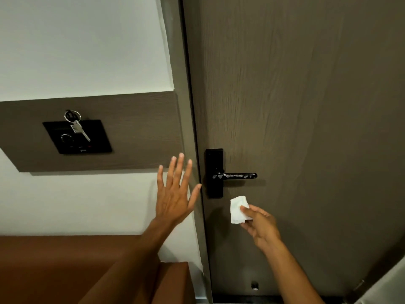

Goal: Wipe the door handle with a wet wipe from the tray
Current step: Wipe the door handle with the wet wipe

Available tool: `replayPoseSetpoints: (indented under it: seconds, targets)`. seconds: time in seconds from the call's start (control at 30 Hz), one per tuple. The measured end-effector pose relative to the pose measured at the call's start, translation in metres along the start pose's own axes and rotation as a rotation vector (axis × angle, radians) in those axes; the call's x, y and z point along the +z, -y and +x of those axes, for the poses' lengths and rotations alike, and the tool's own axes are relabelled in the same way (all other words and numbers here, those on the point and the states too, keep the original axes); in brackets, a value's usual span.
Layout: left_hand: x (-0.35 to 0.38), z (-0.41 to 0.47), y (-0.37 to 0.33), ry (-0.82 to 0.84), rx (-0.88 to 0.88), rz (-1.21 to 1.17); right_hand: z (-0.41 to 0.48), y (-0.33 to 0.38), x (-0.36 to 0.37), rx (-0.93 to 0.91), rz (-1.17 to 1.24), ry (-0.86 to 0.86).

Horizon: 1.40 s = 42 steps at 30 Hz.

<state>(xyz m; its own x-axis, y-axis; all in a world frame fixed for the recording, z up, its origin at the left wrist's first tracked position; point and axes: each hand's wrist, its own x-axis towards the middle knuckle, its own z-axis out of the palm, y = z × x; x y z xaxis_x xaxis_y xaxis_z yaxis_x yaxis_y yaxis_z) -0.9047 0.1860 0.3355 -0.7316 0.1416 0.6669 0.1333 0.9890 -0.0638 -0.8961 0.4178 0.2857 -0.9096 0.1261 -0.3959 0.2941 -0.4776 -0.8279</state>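
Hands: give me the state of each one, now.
Left hand: open, fingers spread, holding nothing.
Right hand: closed on the wet wipe, just below the door handle.

The door handle [235, 175] juts rightward from its black plate [214, 173] with bare door [306, 106] above, right and below it, the only things near being the wet wipe [237, 209] just beneath and the left hand [175, 194] spread over the frame [186, 128].

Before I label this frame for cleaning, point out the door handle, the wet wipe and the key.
door handle [237, 175], head view, mid-lever.
wet wipe [237, 209], head view, exposed centre.
key [85, 134], head view, blade.
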Motion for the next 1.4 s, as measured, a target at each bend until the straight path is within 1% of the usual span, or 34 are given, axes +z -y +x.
replayPoseSetpoints:
  seconds: [0.03, 0.07, 0.17, 0.23, 0.3, 0.37, 0.43, 0.53, 0.57, 0.6, 0.7, 0.87, 1.0, 1.13, 1.3, 1.4]
  targets:
    - [0.001, 0.010, 0.005, -0.032, 0.016, 0.027, 0.002, 0.005, 0.002, -0.082, -0.030, -0.047]
    - [0.001, 0.021, 0.010, -0.067, 0.029, 0.052, 0.002, 0.010, 0.005, -0.216, -0.083, -0.101]
    - [-0.001, 0.067, 0.023, -0.214, 0.044, 0.089, 0.002, 0.026, 0.012, -0.694, -0.394, -0.273]
    - [-0.005, 0.094, 0.030, -0.297, 0.019, 0.106, 0.005, 0.033, 0.012, -0.959, -0.554, -0.420]
    - [-0.004, 0.111, 0.036, -0.332, 0.012, 0.122, 0.011, 0.037, 0.012, -1.114, -0.602, -0.524]
    - [-0.001, 0.117, 0.041, -0.345, 0.029, 0.127, 0.022, 0.037, 0.021, -1.197, -0.642, -0.603]
    - [-0.001, 0.117, 0.046, -0.383, 0.034, 0.135, 0.029, 0.030, 0.036, -1.212, -0.676, -0.590]
    - [-0.006, 0.118, 0.048, -0.429, 0.024, 0.173, 0.033, 0.014, 0.059, -1.168, -0.731, -0.435]
    - [0.002, 0.121, 0.046, -0.422, 0.063, 0.126, 0.035, 0.001, 0.060, -1.134, -0.761, -0.502]
    - [0.004, 0.121, 0.046, -0.410, 0.070, 0.125, 0.037, -0.005, 0.060, -1.133, -0.775, -0.533]
    - [0.004, 0.116, 0.042, -0.455, 0.066, 0.137, 0.039, -0.020, 0.055, -1.122, -0.845, -0.534]
    - [0.003, 0.119, 0.044, -0.467, 0.073, 0.105, 0.036, -0.041, 0.064, -1.036, -0.971, -0.411]
    - [0.003, 0.117, 0.044, -0.473, 0.078, 0.112, 0.032, -0.049, 0.069, -1.032, -1.171, -0.407]
    - [0.003, 0.118, 0.045, -0.471, 0.073, 0.108, 0.027, -0.061, 0.083, -1.061, -1.313, -0.298]
    - [0.004, 0.118, 0.045, -0.473, 0.077, 0.099, 0.035, -0.051, 0.062, -1.046, -1.384, -0.337]
    - [0.005, 0.118, 0.045, -0.476, 0.074, 0.108, 0.040, -0.046, 0.053, -1.036, -1.436, -0.306]
